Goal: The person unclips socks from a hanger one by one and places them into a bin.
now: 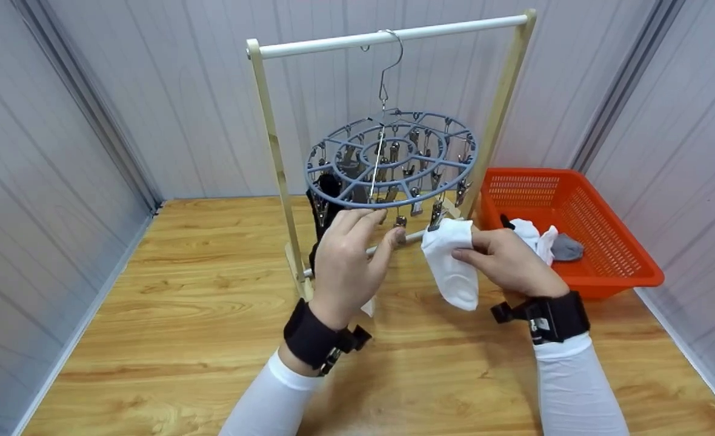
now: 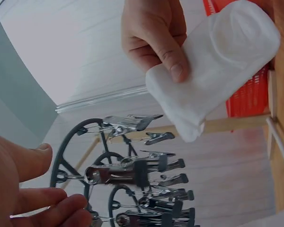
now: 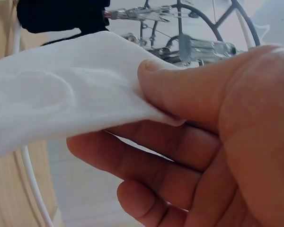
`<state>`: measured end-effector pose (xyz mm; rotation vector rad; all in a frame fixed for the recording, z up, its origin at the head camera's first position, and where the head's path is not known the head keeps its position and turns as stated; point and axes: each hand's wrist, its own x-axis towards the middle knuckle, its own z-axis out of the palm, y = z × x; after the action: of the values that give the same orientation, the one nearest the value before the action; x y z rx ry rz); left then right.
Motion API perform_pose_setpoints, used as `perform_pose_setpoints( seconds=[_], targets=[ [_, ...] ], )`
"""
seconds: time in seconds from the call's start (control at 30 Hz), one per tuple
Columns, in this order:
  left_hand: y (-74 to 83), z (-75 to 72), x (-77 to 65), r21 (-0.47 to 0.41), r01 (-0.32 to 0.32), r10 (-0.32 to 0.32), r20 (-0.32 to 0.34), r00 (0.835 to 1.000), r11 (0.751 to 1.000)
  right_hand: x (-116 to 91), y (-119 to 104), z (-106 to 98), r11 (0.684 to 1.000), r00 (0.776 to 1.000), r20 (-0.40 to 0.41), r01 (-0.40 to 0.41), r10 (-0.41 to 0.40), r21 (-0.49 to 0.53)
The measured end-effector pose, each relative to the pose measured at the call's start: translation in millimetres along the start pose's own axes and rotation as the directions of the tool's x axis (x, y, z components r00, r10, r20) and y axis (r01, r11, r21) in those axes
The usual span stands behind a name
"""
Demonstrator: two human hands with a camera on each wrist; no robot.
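Observation:
My right hand (image 1: pixel 509 260) pinches a white sock (image 1: pixel 452 266) at its cuff between thumb and fingers. The sock dangles toe down, just below the front right rim of a round blue-grey clip hanger (image 1: pixel 357 203). In the left wrist view the cuff is beside the hanging metal clips (image 2: pixel 118 175), apart from them. My left hand (image 1: pixel 345 260) is raised at the hanger's front edge, thumb and fingers spread, holding nothing. A metal clip (image 1: pixel 400 223) hangs near its thumb. Black fabric (image 1: pixel 321 212) hangs on the hanger's left side, partly hidden.
The hanger's hook (image 1: pixel 401 48) sits on the white bar (image 1: pixel 454 30) of a wooden-legged rack. At the right, a red basket (image 1: pixel 627 248) holds white pieces (image 1: pixel 527 232) and a grey one (image 1: pixel 568 248). Panel walls enclose the wooden table (image 1: pixel 182 333).

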<state>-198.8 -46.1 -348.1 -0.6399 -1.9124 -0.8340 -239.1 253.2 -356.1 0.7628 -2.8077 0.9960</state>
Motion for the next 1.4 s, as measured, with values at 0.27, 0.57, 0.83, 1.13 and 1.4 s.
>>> perform_pose_setpoints(
  seconds=[0.27,0.57,0.83,1.13,1.4],
  targets=[
    [-3.9,-6.2,5.4,0.037,-0.016,0.02,-0.102,0.995,0.999,-4,9,-9,0.998,0.995,-0.089,-0.041,0.036,-0.056],
    [-9.6,-6.8,3.8,0.146,0.049,-0.051,0.01,0.999,0.988,-11,20,-22,0.995,0.974,-0.221,-0.073,0.055,-0.074],
    [-9.6,-7.0,3.5,0.151,0.041,-0.05,0.057,0.997,0.988,-14,33,-29,0.979,0.88,-0.474,-0.12,0.028,-0.164],
    [-7.2,-6.5,4.1,0.138,0.029,-0.039,0.066,0.997,0.99,-20,60,-41,0.961,0.808,-0.584,-0.22,0.084,-0.165],
    [-5.1,-5.6,4.1,0.112,0.035,-0.045,0.081,0.996,0.993,-24,73,-45,0.96,0.759,-0.639,-0.256,0.125,-0.115]
  ],
)
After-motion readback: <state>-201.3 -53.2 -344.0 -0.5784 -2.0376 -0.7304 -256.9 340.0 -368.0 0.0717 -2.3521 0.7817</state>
